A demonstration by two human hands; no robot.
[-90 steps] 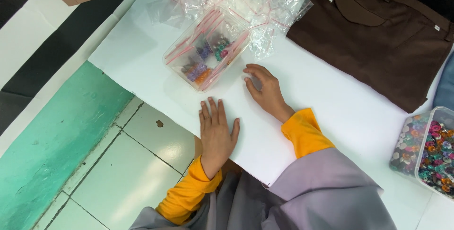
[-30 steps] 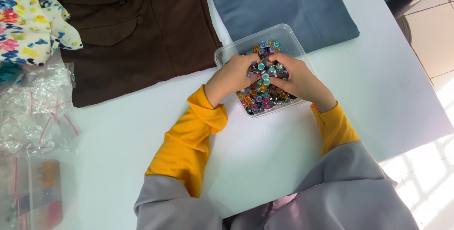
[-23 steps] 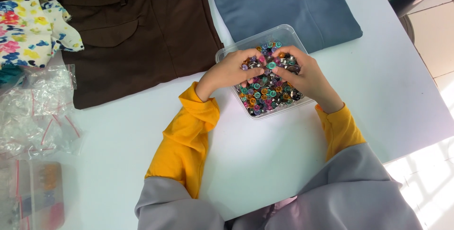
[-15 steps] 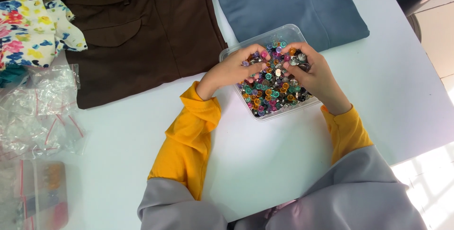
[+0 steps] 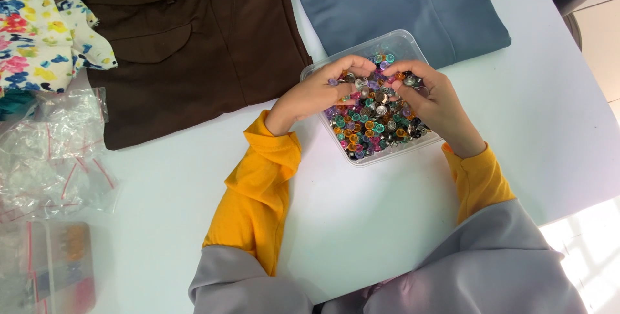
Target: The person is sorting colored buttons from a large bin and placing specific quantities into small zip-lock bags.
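A clear plastic box [image 5: 413, 45] full of small coloured and metal studs [image 5: 373, 128] sits on the white table [image 5: 161, 210]. My left hand [image 5: 316, 91] reaches into the box from the left, fingers curled over the studs. From the right, my right hand [image 5: 434, 102] does the same, its fingertips meeting the left ones near the box's far side. Whether either hand pinches a stud is hidden by the fingers. Both arms wear yellow sleeves under grey cloth.
Folded brown trousers [image 5: 194, 42] and a folded blue garment [image 5: 400, 4] lie behind the box. A floral cloth [image 5: 39, 36] is at far left. Empty clear zip bags [image 5: 51, 152] and a bag with coloured pieces [image 5: 58, 269] lie at left.
Three seconds ago my hands lay flat on the table by the zip bags. Since then the view swung right and both hands went into the stud box, shifting slightly among the studs.
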